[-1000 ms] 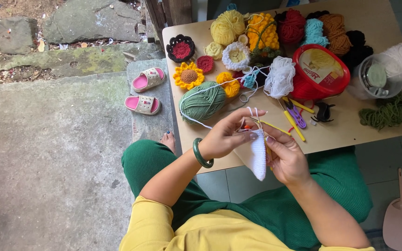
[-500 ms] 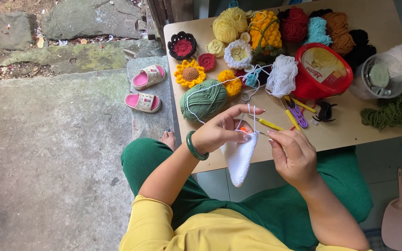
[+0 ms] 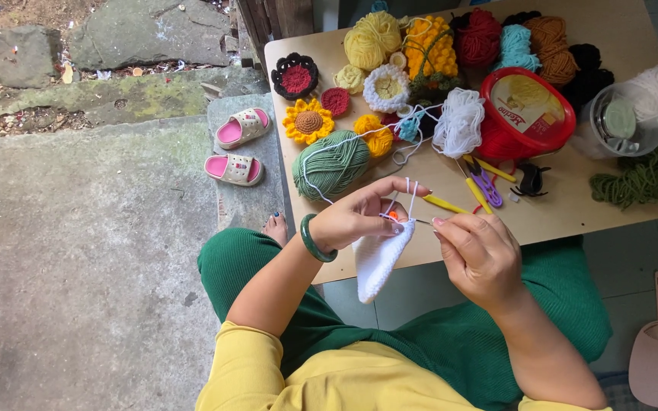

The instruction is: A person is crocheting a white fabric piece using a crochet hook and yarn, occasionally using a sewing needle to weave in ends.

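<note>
A seated person in a yellow top and green trousers crochets at the near edge of a wooden table (image 3: 573, 217). The left hand (image 3: 356, 217), a green bangle (image 3: 312, 238) at its wrist, pinches the top of a white crocheted piece (image 3: 378, 259) hanging just below the table edge, with white yarn looped over a raised finger. The right hand (image 3: 477, 251) is curled closed around a thin crochet hook (image 3: 423, 222) that points into the piece. A green yarn ball (image 3: 333, 164) sits just behind the hands, near purple scissors (image 3: 485, 185).

Grey concrete floor (image 3: 78, 251), mossy stone step (image 3: 116, 95), wooden table (image 3: 573, 209), daylight
</note>
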